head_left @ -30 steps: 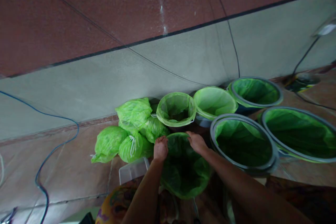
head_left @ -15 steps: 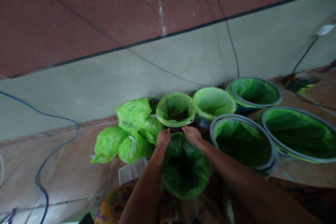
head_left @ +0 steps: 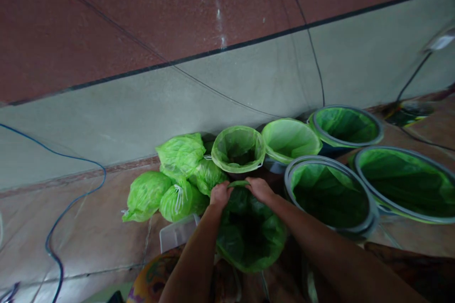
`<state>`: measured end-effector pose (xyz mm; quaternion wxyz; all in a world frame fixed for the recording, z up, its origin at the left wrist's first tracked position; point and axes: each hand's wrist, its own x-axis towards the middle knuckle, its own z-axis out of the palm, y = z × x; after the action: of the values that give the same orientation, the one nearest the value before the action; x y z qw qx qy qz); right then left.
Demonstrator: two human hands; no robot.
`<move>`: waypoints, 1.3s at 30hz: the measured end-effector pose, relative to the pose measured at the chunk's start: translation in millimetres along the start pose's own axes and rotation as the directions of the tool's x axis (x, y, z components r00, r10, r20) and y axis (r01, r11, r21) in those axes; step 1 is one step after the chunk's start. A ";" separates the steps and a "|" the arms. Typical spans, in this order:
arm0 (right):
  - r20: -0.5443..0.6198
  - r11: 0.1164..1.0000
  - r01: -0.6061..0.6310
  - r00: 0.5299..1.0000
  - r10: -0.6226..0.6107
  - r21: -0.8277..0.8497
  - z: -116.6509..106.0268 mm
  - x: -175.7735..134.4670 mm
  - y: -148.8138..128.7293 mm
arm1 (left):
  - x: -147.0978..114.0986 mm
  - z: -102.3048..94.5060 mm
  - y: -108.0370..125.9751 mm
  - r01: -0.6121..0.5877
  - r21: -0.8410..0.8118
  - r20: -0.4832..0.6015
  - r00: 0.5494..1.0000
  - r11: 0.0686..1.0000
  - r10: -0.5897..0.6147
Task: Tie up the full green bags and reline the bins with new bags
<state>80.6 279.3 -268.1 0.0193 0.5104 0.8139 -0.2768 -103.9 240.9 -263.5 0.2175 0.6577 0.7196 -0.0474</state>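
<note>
both hands have closed inward along the far rim of the green bin liner (head_left: 249,232) at lower centre of the frame. a second ago they sat apart on that rim; now the left hand (head_left: 220,195) and the right hand (head_left: 260,189) nearly meet. each hand is curled and pinching the plastic edge, and a short band of liner shows stretched between them. judgement: the far edge of the liner is being gathered or seated, and the near edge is not yet handled.

count, as visible:
- lined bins: six. the held one; a small bin (head_left: 238,148) just beyond the hands; a second small bin (head_left: 290,139) to its right; three grey-rimmed bins (head_left: 330,194) (head_left: 346,125) (head_left: 405,182) at right.
- tied green bags (head_left: 177,175): about four, piled at centre left against the wall; the exact number cannot be told.
- blue cable (head_left: 71,203): one, at left on the floor.
- clear plastic lid or box (head_left: 177,233): one, below the bags.
</note>
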 end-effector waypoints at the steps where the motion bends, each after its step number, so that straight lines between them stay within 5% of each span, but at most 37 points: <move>1: 0.005 1.000 -0.009 1.000 0.010 -0.010 -0.4 -0.1 -0.1 | -0.7 0.1 0.1 0.017 0.017 0.008 1.000 1.000 -0.017; 6: -0.027 0.976 -0.216 0.976 0.216 -0.004 3.6 -11.6 7.4 | -5.4 -1.0 -0.1 0.117 0.016 -0.016 0.993 0.993 -0.116; 10: -0.119 0.871 -0.486 0.863 0.492 0.078 21.0 -39.8 17.8 | -5.4 -10.6 -0.2 0.136 -0.052 -0.110 0.984 0.989 -0.141; 15: -0.167 0.816 -0.547 0.800 0.576 0.188 38.7 -75.4 21.1 | -0.1 -18.6 4.4 0.094 -0.175 -0.179 0.976 0.980 -0.126; 20: -0.342 0.895 -0.405 0.827 0.447 0.188 10.7 -53.9 18.8 | 2.8 -8.7 7.1 -0.019 -0.226 -0.226 0.974 0.974 -0.033; 24: -0.208 0.932 -0.324 0.912 0.354 0.164 -10.6 -16.0 15.2 | 1.7 0.0 3.0 -0.027 -0.279 -0.290 0.955 0.960 -0.058; 28: -0.104 0.967 -0.241 0.963 0.249 0.083 -2.4 -2.0 17.2 | 0.7 2.1 -2.6 -0.027 -0.245 -0.313 0.948 0.969 -0.053; 35: -0.007 0.971 -0.237 0.971 0.238 0.040 9.0 -8.4 31.2 | -5.9 -6.3 -5.8 -0.068 -0.038 -0.207 0.977 0.997 0.059; 39: -0.010 0.952 -0.300 0.953 0.301 0.052 10.4 -16.1 32.2 | -14.5 -12.4 -6.3 -0.026 -0.039 -0.164 0.986 0.999 0.020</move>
<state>112.8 271.7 -285.7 0.0413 0.6312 0.7197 -0.2862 -112.5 231.1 -248.3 0.1717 0.6630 0.7282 0.0238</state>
